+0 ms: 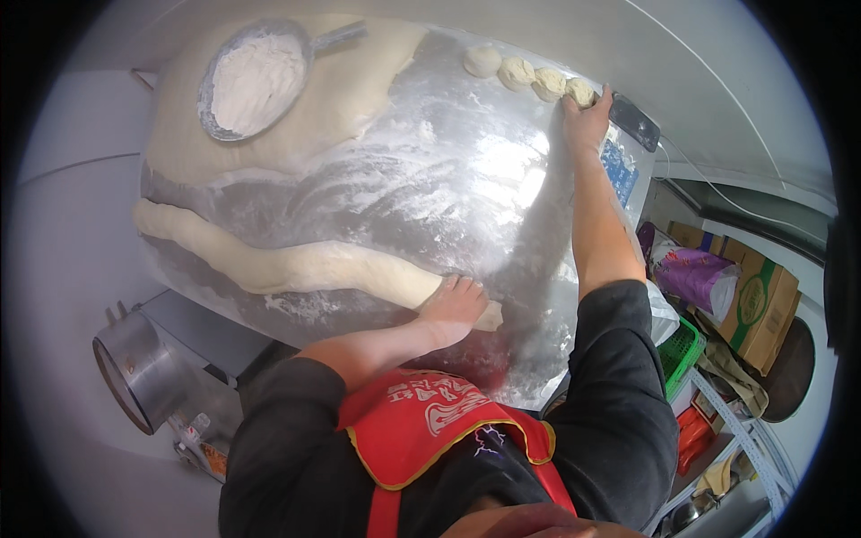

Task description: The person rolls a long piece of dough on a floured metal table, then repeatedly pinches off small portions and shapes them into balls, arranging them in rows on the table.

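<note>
A long rope of dough [323, 265] lies across the floured metal worktop [430, 208]. My left hand [457, 306] is wrapped over the rope near its right end, and a short stub of dough sticks out past the fingers. At the worktop's far right edge, my right hand [586, 124] has thumb and fingers around a small dough piece [580, 92]. That piece ends a row of several, among them a smoother pale one [482, 62] at the left end. My right palm is turned away from view.
A large dough sheet [336, 128] at the far left carries a handled metal bowl of flour [259, 84]. Beside my right hand lies a dark phone [634, 121] with a white cable. A metal pot [144, 366] stands lower left; a green basket [679, 353] and cardboard boxes [757, 306] are at right.
</note>
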The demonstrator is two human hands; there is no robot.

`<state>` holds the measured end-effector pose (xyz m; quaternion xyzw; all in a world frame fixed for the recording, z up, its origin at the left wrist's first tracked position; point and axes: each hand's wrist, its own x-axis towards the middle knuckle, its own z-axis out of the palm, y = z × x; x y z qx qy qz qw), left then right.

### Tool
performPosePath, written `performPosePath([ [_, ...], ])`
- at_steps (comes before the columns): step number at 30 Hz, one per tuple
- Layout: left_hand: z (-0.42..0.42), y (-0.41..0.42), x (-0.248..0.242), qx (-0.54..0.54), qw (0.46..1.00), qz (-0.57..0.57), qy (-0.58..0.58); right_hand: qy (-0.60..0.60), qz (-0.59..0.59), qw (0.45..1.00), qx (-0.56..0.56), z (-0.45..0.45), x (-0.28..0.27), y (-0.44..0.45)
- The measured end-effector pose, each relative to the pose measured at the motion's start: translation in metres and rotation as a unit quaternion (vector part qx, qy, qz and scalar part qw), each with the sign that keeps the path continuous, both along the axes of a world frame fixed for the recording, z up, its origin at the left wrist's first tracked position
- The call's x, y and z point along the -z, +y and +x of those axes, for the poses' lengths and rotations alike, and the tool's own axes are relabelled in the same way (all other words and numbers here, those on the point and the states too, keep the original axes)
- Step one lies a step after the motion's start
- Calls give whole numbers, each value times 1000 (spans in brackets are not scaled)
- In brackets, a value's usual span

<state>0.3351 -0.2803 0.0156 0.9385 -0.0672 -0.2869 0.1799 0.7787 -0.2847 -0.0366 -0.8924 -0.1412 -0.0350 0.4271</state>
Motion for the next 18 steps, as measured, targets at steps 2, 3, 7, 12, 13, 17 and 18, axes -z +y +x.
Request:
performPosePath([
  [2, 13, 9, -9, -8, 998, -29, 62, -37, -6, 999, 12, -29, 2, 7],
  [3, 18, 14, -17, -6, 997, -26, 73, -59, -9, 998, 19, -46, 0, 4],
  [7, 7, 44, -52, 7, 996, 50, 73, 137, 7, 984, -114, -175, -57, -34],
  [12, -75, 139, -41, -74, 982, 173, 14, 140, -295, 813, -482, -352, -97, -76],
  [13, -82, 156, -47, -109, 975, 189, 40, 85, -303, 828, -464, -385, -90, -88],
  [17, -106, 207, -34, -161, 967, 194, 36, 47, -351, 860, -368, -429, -50, -114],
  [18, -103, 208, -32, -155, 971, 179, 31, 110, -350, 859, -356, -422, -53, -116],
])
